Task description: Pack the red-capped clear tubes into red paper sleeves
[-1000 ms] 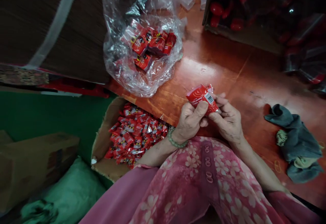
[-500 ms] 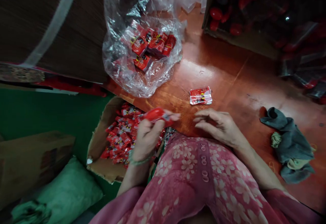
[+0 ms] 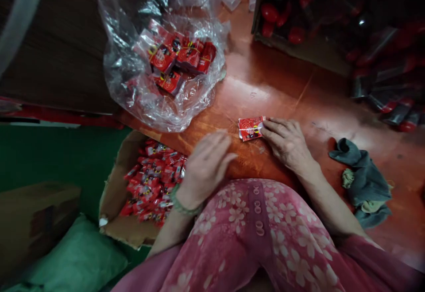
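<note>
A small stack of flat red printed wrappers (image 3: 249,129) lies on the reddish-brown table. The fingertips of my right hand (image 3: 288,144) rest on its right edge, fingers stretched out; whether they pinch a wrapper is hidden. My left hand (image 3: 207,168), a green bracelet at the wrist, is blurred by motion near the table's front edge. Its fingers are extended, thumb apart, and nothing shows in it. Just left of and below it stands an open cardboard box (image 3: 111,208) holding many small red wrapped items (image 3: 152,186).
A clear plastic bag (image 3: 133,101) with bundled red wrappers (image 3: 171,82) sits at the back left. A dark box with red-capped items (image 3: 269,13) stands at the back right. A grey-green cloth (image 3: 365,177) lies on the right. A green sack (image 3: 76,256) is at lower left.
The red wrapped item has gone from my left hand, which has moved nearer the table's edge. My right hand has moved up onto the wrapper stack. The view has shifted slightly right.
</note>
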{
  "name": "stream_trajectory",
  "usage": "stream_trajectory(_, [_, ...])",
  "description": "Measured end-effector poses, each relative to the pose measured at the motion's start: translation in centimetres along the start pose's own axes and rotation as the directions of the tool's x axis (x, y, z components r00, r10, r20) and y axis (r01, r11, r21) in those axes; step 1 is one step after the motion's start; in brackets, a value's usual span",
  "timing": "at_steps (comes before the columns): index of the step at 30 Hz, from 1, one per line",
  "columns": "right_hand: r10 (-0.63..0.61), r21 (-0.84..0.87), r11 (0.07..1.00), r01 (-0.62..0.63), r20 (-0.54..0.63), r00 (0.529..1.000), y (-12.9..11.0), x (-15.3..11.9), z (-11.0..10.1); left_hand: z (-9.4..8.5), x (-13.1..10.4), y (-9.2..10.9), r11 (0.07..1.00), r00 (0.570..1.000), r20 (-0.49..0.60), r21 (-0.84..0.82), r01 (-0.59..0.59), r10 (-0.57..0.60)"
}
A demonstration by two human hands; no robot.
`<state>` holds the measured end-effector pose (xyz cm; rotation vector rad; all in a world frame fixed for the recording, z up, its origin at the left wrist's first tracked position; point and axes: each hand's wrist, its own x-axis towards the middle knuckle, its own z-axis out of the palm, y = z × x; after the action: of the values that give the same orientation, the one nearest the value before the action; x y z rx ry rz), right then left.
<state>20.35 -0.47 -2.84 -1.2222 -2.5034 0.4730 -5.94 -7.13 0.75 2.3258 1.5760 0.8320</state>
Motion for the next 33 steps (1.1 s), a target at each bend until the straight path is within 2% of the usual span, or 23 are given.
stream_trajectory(2, [-0.04,-0.025,0.999,0.039,-0.046,0.998,-0.3,-0.2,0.1,3.2,2.8,1.2,0.989,0.987,0.064,-0.032,-0.147,0.149])
stream_trajectory(5, [-0.075,-0.04,0.997,0.072,-0.088,0.993,-0.9,-0.1,0.2,6.1,4.6,1.4,0.975,0.967,0.125,-0.008,-0.221,0.22])
stream_trajectory(8, [-0.044,0.004,0.999,0.044,-0.03,0.999,-1.3,0.3,-0.5,6.6,5.0,0.9,0.965,0.963,0.089,0.029,-0.259,0.256])
stream_trajectory(10, [-0.012,0.096,0.995,0.005,0.08,0.997,-1.1,0.8,-1.5,6.3,5.2,0.8,0.96,0.962,0.054,0.059,-0.272,0.269])
stream_trajectory(13, [0.034,0.222,0.972,-0.081,0.206,0.978,0.8,2.0,-4.2,6.0,5.7,0.8,0.967,0.969,0.035,0.058,-0.248,0.246])
stream_trajectory(14, [0.1,0.199,0.971,-0.135,0.18,0.979,1.9,2.5,-5.2,6.1,5.8,0.7,0.974,0.974,0.033,0.03,-0.227,0.226])
stream_trajectory(16, [0.223,0.047,0.974,-0.223,0.011,0.975,4.8,3.3,-7.1,6.3,6.0,0.6,0.983,0.984,0.029,-0.057,-0.175,0.177])
stream_trajectory(17, [0.311,-0.059,0.947,-0.317,-0.092,0.946,6.5,3.6,-8.0,6.4,6.0,0.4,0.983,0.987,0.029,-0.103,-0.153,0.157])
stream_trajectory(19, [0.478,-0.216,0.802,-0.556,-0.324,0.816,10.0,4.1,-9.3,6.5,6.1,0.2,0.975,0.99,0.025,-0.179,-0.13,0.137])
stream_trajectory(20, [0.528,-0.235,0.732,-0.64,-0.399,0.75,11.7,4.4,-9.6,6.5,6.2,0.0,0.971,0.991,0.025,-0.204,-0.126,0.134])
stream_trajectory(23, [0.636,-0.189,0.596,-0.78,-0.482,0.603,15.7,5.3,-9.3,6.2,6.5,-0.3,0.957,0.99,0.034,-0.263,-0.122,0.136])
stream_trajectory(24, [0.67,-0.178,0.561,-0.808,-0.476,0.57,16.6,5.8,-8.9,6.1,6.6,-0.3,0.953,0.99,0.037,-0.276,-0.123,0.139])
stream_trajectory(26, [0.704,-0.16,0.529,-0.834,-0.466,0.536,17.7,6.7,-8.0,5.9,6.8,-0.3,0.951,0.988,0.055,-0.283,-0.123,0.144])
stream_trajectory(29, [0.692,-0.127,0.574,-0.809,-0.453,0.562,17.4,7.6,-7.0,6.0,6.8,0.0,0.968,0.986,0.078,-0.218,-0.125,0.145])
stream_trajectory(33, [0.618,-0.11,0.712,-0.694,-0.372,0.693,15.1,6.9,-6.4,6.3,6.4,0.6,0.988,0.98,0.126,0.015,-0.155,0.152])
